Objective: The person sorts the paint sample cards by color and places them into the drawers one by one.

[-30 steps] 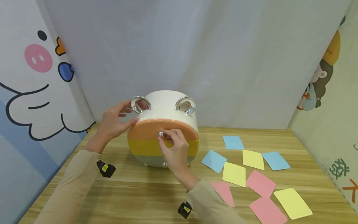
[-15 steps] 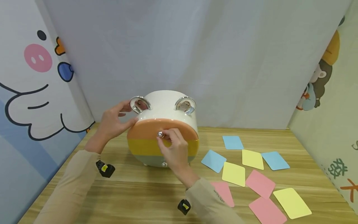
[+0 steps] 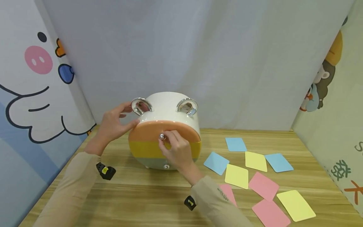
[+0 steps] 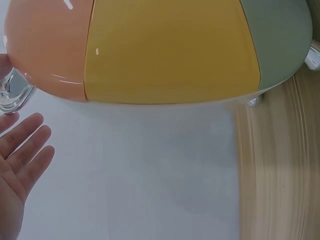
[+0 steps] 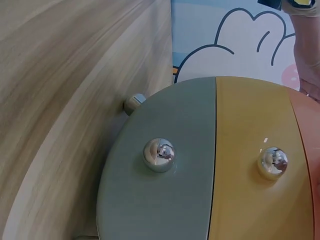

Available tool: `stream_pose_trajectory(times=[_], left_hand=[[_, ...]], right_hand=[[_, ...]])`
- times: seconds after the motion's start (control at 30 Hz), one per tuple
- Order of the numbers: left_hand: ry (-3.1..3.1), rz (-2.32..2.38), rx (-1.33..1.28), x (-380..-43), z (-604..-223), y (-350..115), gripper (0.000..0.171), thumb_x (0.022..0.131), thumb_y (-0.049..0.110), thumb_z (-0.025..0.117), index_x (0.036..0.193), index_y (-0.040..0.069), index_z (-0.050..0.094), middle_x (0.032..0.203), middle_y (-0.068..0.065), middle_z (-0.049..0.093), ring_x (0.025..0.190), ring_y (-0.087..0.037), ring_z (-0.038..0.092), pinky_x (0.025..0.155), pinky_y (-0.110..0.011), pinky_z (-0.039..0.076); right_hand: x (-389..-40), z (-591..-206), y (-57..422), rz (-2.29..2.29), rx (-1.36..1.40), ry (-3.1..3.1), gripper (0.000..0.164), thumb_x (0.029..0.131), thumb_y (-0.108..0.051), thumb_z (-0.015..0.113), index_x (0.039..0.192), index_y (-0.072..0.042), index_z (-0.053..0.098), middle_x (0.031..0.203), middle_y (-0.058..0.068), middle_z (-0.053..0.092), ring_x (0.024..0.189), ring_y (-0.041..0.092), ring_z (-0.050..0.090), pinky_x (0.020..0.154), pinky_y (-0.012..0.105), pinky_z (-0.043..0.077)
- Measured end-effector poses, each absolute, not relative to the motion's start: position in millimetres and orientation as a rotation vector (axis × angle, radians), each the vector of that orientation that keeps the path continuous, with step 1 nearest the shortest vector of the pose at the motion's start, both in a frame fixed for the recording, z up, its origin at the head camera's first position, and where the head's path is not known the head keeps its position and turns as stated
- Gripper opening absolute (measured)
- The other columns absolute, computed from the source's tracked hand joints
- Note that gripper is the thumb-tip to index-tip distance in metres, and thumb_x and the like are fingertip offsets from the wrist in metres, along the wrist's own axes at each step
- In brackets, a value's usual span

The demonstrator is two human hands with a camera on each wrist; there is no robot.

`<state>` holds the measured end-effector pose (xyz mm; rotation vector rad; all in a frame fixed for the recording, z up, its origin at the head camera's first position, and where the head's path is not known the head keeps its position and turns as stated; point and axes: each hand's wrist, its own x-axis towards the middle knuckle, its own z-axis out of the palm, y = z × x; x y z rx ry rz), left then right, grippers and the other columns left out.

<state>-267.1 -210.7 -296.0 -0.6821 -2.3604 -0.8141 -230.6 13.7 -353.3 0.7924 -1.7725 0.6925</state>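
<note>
A small rounded drawer cabinet (image 3: 167, 105) with a white body and silver ring ears stands on the wooden table. Its front has an orange drawer (image 3: 147, 132) on top, a yellow drawer (image 4: 170, 50) in the middle and a green drawer (image 5: 175, 200) at the bottom. My right hand (image 3: 180, 151) pinches the silver knob (image 3: 162, 136) of the orange drawer. In the head view it covers part of the yellow drawer. My left hand (image 3: 114, 124) is at the cabinet's upper left, thumb touching the orange drawer's edge. Its other fingers extend beside the left ear (image 3: 141, 105).
Blue, yellow and pink cards lie to the right of the cabinet, among them a blue card (image 3: 236, 144) and a yellow card (image 3: 296, 205). The right sleeve partly covers a pink card (image 3: 228, 194). A grey curtain (image 3: 241, 63) hangs behind the table (image 3: 136, 201).
My right forearm and wrist have shifted slightly to the right, fingers staying on the knob. The left hand keeps its place at the cabinet; the drawers show no visible opening.
</note>
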Motion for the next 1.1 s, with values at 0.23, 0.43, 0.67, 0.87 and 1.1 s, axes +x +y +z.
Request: stream_pose_trajectory(times=[0.23,0.43,0.67,0.87,1.1], left_hand=[[-2.381,-0.822,-0.679,-269,-296,-211,0.057,0.078,0.023,0.07,0.127,0.002,0.049,0.107,-0.02,0.062,0.098,-0.034,0.058,0.077,-0.048,0.051],[-2.397,-0.84,-0.689,-271,-296,-212,0.058,0.077,0.021,0.071,0.127,0.002,0.048,0.105,-0.02,0.062,0.097,-0.035,0.058,0.077,-0.048,0.051],[-2.421,-0.857,-0.696,-269,-294,-215,0.059,0.077,0.02,0.072,0.128,0.002,0.048,0.104,-0.02,0.061,0.098,-0.035,0.058,0.079,-0.049,0.05],[-2.42,-0.884,-0.705,-268,-295,-216,0.06,0.078,0.019,0.071,0.129,0.002,0.046,0.105,-0.02,0.061,0.098,-0.035,0.058,0.079,-0.05,0.05],[-2.414,-0.918,-0.693,-268,-298,-216,0.06,0.078,0.02,0.07,0.13,0.003,0.045,0.106,-0.021,0.061,0.098,-0.035,0.058,0.079,-0.05,0.05]], right_hand=[[-233,-355,15,0.743,0.832,-1.754,0.015,0.069,-0.005,0.069,0.081,-0.001,0.062,0.068,0.004,0.058,0.055,0.008,0.055,0.051,0.01,0.044],[-229,-356,17,0.759,0.859,-1.745,0.015,0.069,-0.005,0.069,0.081,-0.001,0.061,0.067,0.004,0.058,0.054,0.008,0.056,0.05,0.009,0.044],[-218,-355,18,0.692,0.893,-1.691,0.016,0.067,-0.005,0.069,0.081,-0.002,0.061,0.066,0.002,0.058,0.053,0.007,0.055,0.049,0.009,0.043],[-207,-353,19,0.657,0.913,-1.666,0.018,0.066,-0.006,0.07,0.081,-0.002,0.061,0.066,0.001,0.058,0.053,0.006,0.055,0.049,0.008,0.044],[-192,-351,22,0.674,0.948,-1.654,0.009,0.076,-0.009,0.061,0.082,-0.003,0.061,0.065,0.0,0.057,0.051,0.005,0.053,0.049,0.006,0.042]])
